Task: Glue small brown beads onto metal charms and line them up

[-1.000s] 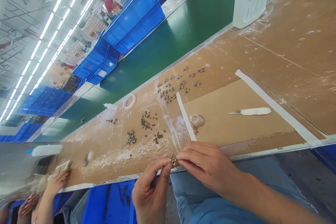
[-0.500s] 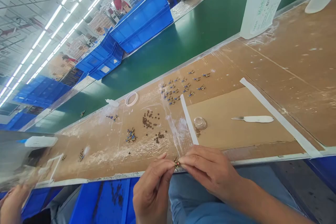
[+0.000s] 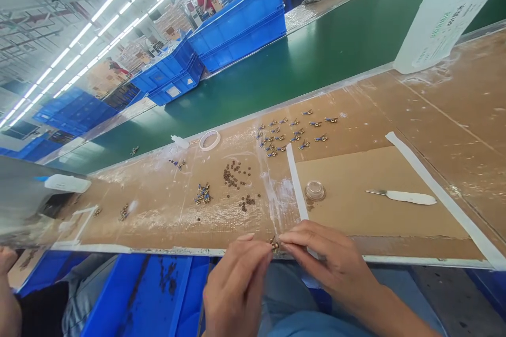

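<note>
Both my hands meet at the near edge of the cardboard-covered bench (image 3: 395, 210). My left hand (image 3: 237, 287) and my right hand (image 3: 328, 263) pinch one tiny brass and dark part (image 3: 274, 245) between their fingertips. Beyond them on the bench lie a scatter of small dark rings (image 3: 236, 175), a little heap of blue and brass parts (image 3: 203, 195), and rows of the same parts laid out (image 3: 294, 130). A small clear dish (image 3: 315, 190) sits just past my right hand.
A white-handled knife (image 3: 407, 197) lies to the right. A tape roll (image 3: 209, 140), a white bottle (image 3: 446, 16) and a green conveyor belt (image 3: 276, 68) lie farther back, with blue crates (image 3: 241, 23) behind. A blue bin (image 3: 150, 295) sits under the bench. Another person's arm (image 3: 8, 295) shows at left.
My view has swung left and down, so the bench appears shifted right. My hands stay pinched on the small part. The neighbour's hand has drawn back from the bench at left.
</note>
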The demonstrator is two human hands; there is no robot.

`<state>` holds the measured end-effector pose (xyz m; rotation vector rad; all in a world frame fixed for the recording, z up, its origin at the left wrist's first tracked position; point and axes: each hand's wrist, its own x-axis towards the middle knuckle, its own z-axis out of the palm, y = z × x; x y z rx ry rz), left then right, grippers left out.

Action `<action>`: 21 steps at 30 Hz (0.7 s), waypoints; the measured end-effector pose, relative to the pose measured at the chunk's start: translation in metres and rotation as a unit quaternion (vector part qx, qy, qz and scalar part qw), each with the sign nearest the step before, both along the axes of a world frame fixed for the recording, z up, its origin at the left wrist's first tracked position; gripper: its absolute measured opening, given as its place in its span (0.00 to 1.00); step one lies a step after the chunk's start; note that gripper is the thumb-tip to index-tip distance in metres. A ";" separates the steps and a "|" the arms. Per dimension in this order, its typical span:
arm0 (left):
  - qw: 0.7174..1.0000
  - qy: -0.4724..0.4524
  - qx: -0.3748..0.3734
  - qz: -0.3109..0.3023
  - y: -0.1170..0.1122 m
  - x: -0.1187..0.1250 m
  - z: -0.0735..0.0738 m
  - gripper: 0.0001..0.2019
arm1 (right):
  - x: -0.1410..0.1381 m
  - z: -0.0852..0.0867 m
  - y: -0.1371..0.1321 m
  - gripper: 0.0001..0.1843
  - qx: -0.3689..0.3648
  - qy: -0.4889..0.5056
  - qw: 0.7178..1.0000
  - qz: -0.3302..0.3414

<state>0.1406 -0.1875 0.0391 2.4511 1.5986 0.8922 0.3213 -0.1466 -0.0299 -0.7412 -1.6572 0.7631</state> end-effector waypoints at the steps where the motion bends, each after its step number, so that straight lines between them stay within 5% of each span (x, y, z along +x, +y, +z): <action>1: 0.999 -0.024 -0.027 0.021 0.001 0.002 0.001 0.09 | 0.000 0.000 0.000 0.09 -0.002 0.001 1.000 0.003; 21: 0.992 -0.057 -0.111 0.022 0.003 0.009 0.004 0.06 | 0.003 -0.001 0.000 0.07 -0.103 -0.011 0.991 0.087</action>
